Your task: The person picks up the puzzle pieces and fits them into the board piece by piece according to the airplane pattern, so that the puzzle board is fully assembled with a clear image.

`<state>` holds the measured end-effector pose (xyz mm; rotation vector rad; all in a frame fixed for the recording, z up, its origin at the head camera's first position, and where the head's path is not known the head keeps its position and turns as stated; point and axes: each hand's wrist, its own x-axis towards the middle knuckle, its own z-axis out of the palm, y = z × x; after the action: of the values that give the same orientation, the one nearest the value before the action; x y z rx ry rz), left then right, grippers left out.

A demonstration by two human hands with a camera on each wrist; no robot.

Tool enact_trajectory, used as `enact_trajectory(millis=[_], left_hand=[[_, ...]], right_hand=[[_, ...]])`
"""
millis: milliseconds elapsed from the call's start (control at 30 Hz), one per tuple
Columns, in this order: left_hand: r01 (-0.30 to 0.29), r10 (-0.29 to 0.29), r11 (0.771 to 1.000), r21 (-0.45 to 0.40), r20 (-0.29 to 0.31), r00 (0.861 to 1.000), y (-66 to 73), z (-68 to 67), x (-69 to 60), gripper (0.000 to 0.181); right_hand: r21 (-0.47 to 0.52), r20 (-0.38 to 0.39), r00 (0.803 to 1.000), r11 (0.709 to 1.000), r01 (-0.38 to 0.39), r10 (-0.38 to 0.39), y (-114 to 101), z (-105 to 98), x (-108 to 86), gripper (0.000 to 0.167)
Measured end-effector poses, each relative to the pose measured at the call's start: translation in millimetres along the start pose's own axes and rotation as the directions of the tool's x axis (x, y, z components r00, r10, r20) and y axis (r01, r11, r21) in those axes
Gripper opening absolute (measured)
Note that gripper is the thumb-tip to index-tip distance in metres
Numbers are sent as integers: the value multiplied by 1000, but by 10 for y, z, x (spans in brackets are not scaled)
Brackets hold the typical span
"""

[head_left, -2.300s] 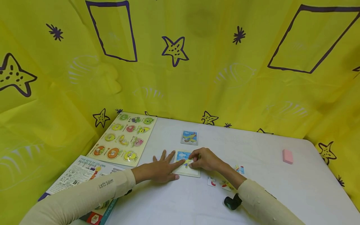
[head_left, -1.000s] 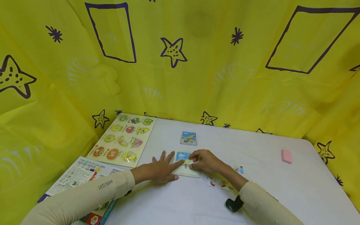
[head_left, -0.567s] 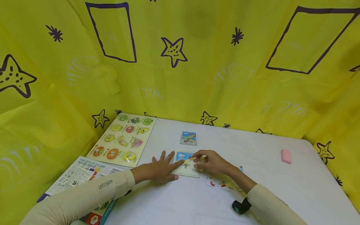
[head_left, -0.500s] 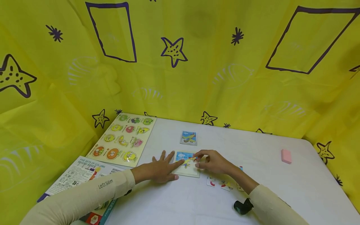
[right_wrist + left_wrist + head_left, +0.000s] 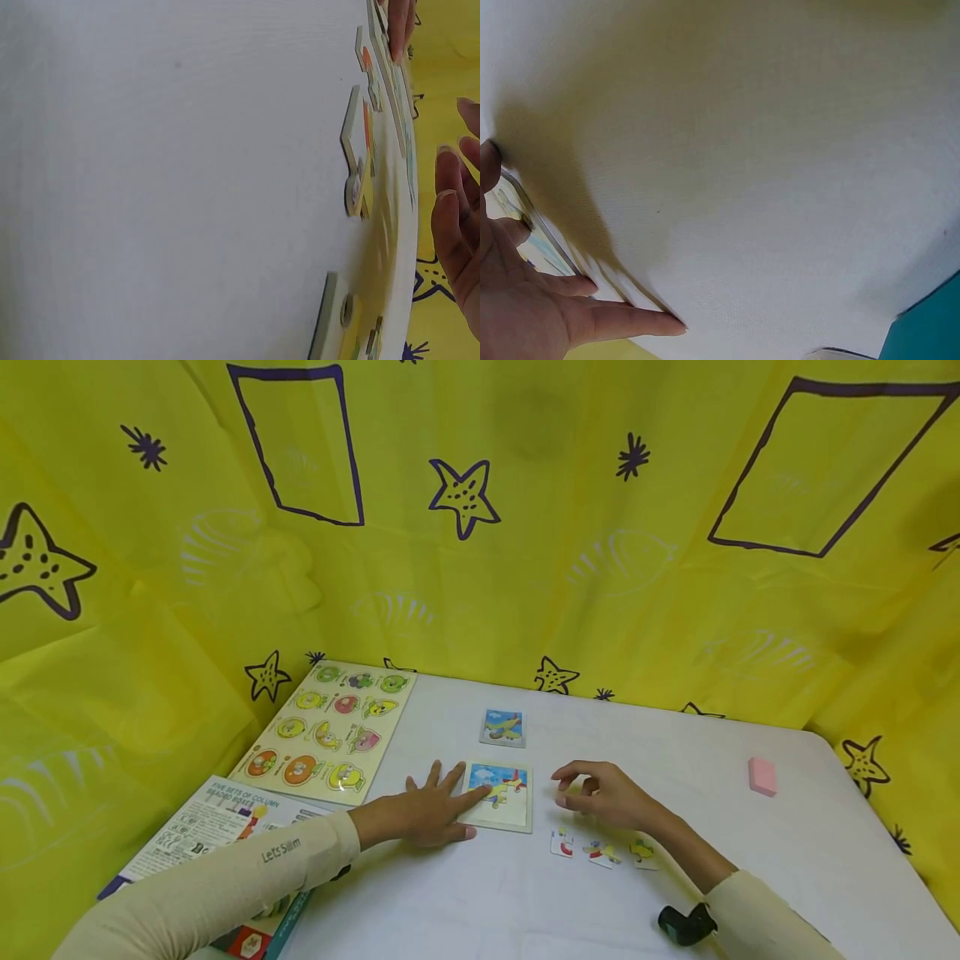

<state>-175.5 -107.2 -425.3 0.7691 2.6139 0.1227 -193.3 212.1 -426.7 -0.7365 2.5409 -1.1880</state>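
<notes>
A small jigsaw puzzle tray (image 5: 512, 820) lies on the white table, its upper part filled with pieces showing blue sky and a yellow and red plane. My left hand (image 5: 431, 816) is spread flat at the tray's left side, the index fingertip touching the pieces. To the right of the tray hovers my right hand (image 5: 606, 795), fingers loosely bent, holding nothing. Below it lie three loose puzzle pieces: one with a red curve (image 5: 562, 843), one red and yellow (image 5: 602, 853) and one mostly yellow (image 5: 642, 853). The right wrist view shows a loose piece (image 5: 358, 142) edge-on.
Behind the tray sits a finished plane picture (image 5: 503, 728). At the left are a fruit puzzle board (image 5: 311, 747) and a printed box (image 5: 187, 827). A pink block (image 5: 763, 777) stands at the right. A yellow patterned curtain (image 5: 525, 568) surrounds the table.
My right hand has let go of a puzzle piece at the tray's upper right and moved right, off the tray. That piece, with red on it, now shows in place. My left hand stayed put.
</notes>
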Motion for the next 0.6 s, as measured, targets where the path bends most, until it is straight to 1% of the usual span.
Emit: enact_trajectory(millis=[300, 500, 600], left_hand=[[-1, 1, 1000, -1, 5, 1000, 19, -29, -6, 66], [2, -2, 1000, 1, 4, 1000, 13, -13, -2, 67], [0, 0, 1000, 2, 2, 1000, 4, 0, 2, 67]], right_hand=[[2, -49, 999, 1000, 14, -14, 108, -169, -154, 32], [30, -78, 997, 1000, 5, -3, 143, -271, -271, 31], [28, -83, 996, 1000, 9, -7, 179, -308, -320, 31]])
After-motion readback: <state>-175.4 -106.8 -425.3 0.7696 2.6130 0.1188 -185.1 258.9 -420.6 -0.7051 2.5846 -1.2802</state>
